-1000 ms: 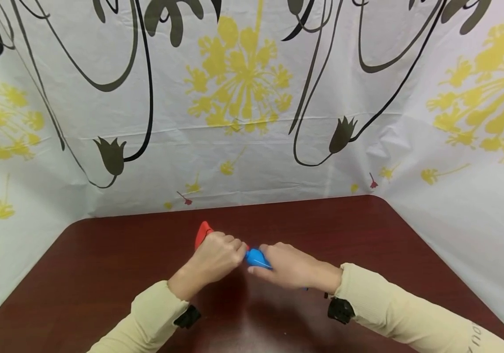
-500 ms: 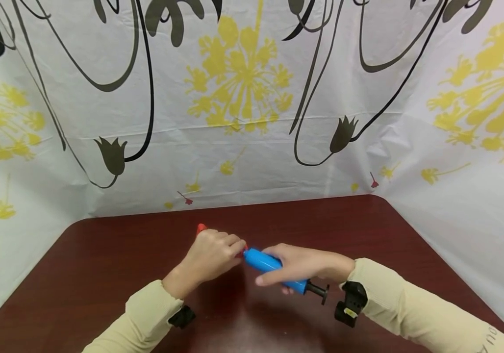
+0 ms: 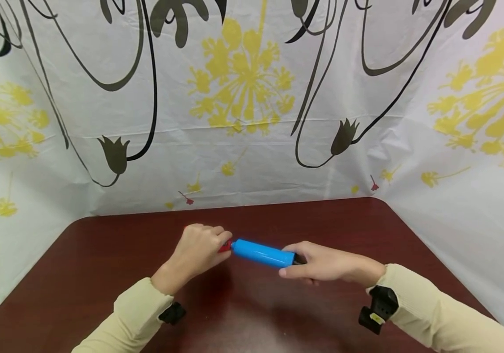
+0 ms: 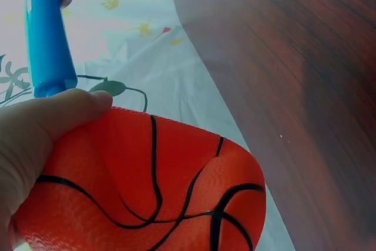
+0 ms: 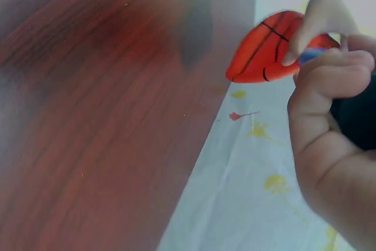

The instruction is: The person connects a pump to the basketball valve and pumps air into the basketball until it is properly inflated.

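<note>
In the left wrist view, a partly deflated orange toy basketball (image 4: 176, 174) with black lines has dented sides. My left hand (image 3: 196, 247) grips it, the thumb lying near the spot where the pump meets the ball. A blue hand pump (image 3: 263, 253) reaches from the ball towards my right hand (image 3: 329, 264), its tip end against the ball. My right hand holds the pump's black handle end, mostly hidden by the fingers. From the right wrist, the ball (image 5: 264, 51) shows beyond my curled right fingers. Both hands are above the table.
A dark red-brown wooden table (image 3: 322, 314) spreads beneath the hands. White cloth (image 3: 243, 171) with yellow flowers and dark vines hangs behind and at both sides. Black wrist cameras (image 3: 379, 309) are strapped at the sleeves.
My right hand has slid from the blue barrel back to the black handle end, moving right. The left hand has shifted left with the ball, and more of the barrel shows.
</note>
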The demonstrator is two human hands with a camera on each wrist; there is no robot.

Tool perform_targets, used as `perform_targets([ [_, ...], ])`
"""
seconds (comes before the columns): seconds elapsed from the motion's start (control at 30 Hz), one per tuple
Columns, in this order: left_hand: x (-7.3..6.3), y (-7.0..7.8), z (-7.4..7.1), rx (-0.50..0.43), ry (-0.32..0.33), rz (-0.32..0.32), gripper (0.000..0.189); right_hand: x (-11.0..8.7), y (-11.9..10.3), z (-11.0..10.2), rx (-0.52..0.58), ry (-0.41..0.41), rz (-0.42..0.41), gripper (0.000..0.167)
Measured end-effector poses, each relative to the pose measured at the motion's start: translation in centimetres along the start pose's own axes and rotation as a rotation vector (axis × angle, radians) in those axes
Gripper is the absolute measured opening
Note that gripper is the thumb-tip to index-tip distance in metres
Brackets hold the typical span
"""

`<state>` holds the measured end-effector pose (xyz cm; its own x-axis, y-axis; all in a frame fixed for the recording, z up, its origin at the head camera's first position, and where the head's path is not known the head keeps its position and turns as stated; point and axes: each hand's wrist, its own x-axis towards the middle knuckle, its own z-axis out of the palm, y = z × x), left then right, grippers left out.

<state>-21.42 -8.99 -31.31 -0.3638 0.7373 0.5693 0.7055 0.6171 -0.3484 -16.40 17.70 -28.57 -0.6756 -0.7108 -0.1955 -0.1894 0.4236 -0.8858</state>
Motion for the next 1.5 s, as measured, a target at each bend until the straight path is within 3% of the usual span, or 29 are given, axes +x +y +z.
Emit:
perform_targets([
  [0.13,0.0,0.0,-0.1,0.015,0.016,-0.030,0.031,0.0,0.4,-0.1,0.118,-0.028,-0.036,0.025],
  [0.3,0.3,0.3,-0.4,0.000,0.055,-0.015,0.048,-0.1,0.5,0.3,0.269,-0.025,-0.024,0.029],
  [0.47,1.3,1.9,-1.5,-0.047,-0.045,0.010,0.075,0.3,0.2,0.7,0.371,-0.021,0.001,0.025],
  [0.53,1.8,2.9,-1.6,-0.083,-0.062,0.019,0.076,0.5,0.0,0.8,0.397,-0.021,0.003,0.026],
  [0.7,2.7,4.7,-0.5,-0.175,0.055,0.064,0.064,0.9,-0.6,1.3,0.500,-0.005,0.034,0.023],
  [0.8,3.0,5.1,0.3,-0.169,0.141,0.067,0.053,1.1,-1.0,1.7,0.550,-0.005,0.043,0.021],
  [1.0,3.3,5.0,1.5,-0.142,0.241,0.042,0.026,1.4,-1.4,2.4,0.551,0.001,0.034,0.020],
  [1.23,3.3,4.3,2.5,-0.137,0.309,0.146,0.020,1.7,-1.1,3.2,0.525,0.026,0.046,0.021],
  [1.4,3.1,3.9,2.7,-0.143,0.293,0.223,0.021,1.7,-0.9,3.4,0.478,0.016,0.042,0.026],
  [1.5,3.1,3.6,2.5,-0.120,0.261,0.233,0.021,1.5,-0.9,3.5,0.422,0.081,0.035,0.027],
])
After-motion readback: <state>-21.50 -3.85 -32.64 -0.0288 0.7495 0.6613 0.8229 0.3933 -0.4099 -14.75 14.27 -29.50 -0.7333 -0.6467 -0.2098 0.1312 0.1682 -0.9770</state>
